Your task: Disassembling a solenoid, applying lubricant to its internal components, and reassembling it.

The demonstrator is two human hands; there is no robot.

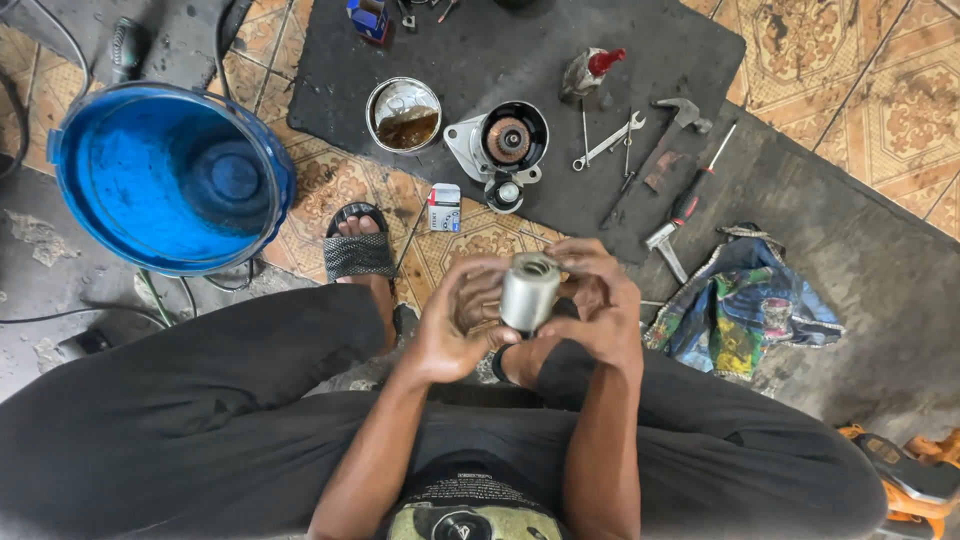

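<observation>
Both hands, the left hand (455, 325) and the right hand (597, 305), are wrapped tight around a silver metal cylinder (529, 291) above the lap, while the open motor housing (503, 142) waits apart on the dark mat (480, 60).

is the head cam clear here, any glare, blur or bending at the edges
Head view: soft, even light with weak shadows; the metal cylinder held between the left hand and right hand is sharp with a mild sheen; a faint highlight shows on the blue bucket rim; wide-angle bending curves the floor tiles and the person's legs toward the edges; no motion blur is evident.
</observation>
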